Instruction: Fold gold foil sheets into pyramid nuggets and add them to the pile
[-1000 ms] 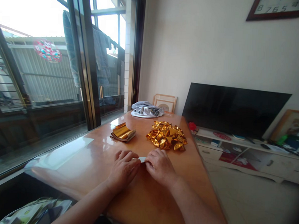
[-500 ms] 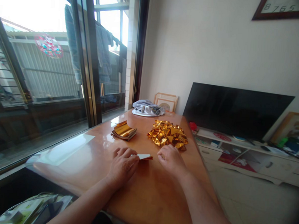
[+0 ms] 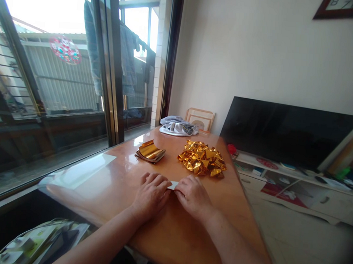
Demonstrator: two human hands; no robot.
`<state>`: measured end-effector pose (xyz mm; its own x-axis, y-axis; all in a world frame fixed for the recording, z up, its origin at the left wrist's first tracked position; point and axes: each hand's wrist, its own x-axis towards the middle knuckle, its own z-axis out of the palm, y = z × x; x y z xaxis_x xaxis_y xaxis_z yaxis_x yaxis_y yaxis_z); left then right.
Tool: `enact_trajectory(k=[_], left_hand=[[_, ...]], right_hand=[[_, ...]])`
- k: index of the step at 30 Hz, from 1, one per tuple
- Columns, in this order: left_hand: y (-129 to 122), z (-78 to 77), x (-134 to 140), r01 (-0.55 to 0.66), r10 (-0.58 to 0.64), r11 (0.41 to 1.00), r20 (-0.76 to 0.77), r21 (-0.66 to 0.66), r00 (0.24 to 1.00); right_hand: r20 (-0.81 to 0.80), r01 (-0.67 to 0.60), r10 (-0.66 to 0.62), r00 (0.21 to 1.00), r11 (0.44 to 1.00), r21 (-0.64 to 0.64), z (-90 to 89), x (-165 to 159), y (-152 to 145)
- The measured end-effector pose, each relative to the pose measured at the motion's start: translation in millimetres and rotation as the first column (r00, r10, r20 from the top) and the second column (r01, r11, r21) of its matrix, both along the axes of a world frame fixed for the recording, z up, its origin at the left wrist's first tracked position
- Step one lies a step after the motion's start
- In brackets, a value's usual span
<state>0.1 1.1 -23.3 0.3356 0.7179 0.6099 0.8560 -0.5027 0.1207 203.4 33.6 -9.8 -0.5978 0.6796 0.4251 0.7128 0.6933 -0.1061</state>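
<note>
A small folded sheet of gold foil paper [image 3: 173,185], its pale side up, lies on the table between my hands. My left hand [image 3: 152,193] is closed on its left end, fingers bent over it. On the right end, my right hand [image 3: 193,196] grips the paper with fingers and thumb together. Most of the sheet is hidden under the fingers. Beyond my left hand sits a stack of gold foil sheets [image 3: 150,151], the top one curling up. A heap of folded gold foil pieces [image 3: 203,159] lies beyond my right hand.
The glossy wooden table [image 3: 102,199] runs toward the wall, with folded clothing [image 3: 178,126] and picture frames [image 3: 201,117] at its far end. Windows stand on the left. To the right are a television [image 3: 285,133] and a low white cabinet [image 3: 317,198].
My right hand has moved left and down from beside the heap and taken hold of the paper's right end. My left hand stays on the paper. The view has shifted slightly.
</note>
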Motion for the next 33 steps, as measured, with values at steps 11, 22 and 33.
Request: enact_trajectory(k=[11, 22, 33], left_hand=[[3, -0.1, -5, -0.069, 0.070, 0.998, 0.042, -0.011, 0.997], [17, -10.2, -18, -0.162, 0.166, 0.986, 0.145, -0.044, 0.975], [16, -1.2, 4, 0.230, 0.042, 0.891, 0.574, -0.392, 0.818]], right_hand=[[-0.031, 0.042, -0.043, 0.999, 0.999, -0.025, 6.2, 12, 4], [-0.080, 0.226, -0.226, 0.971, 0.974, -0.003, 4.8, 22, 16], [-0.136, 0.290, -0.278, 0.951, 0.954, 0.077, 2.5, -7, -4]])
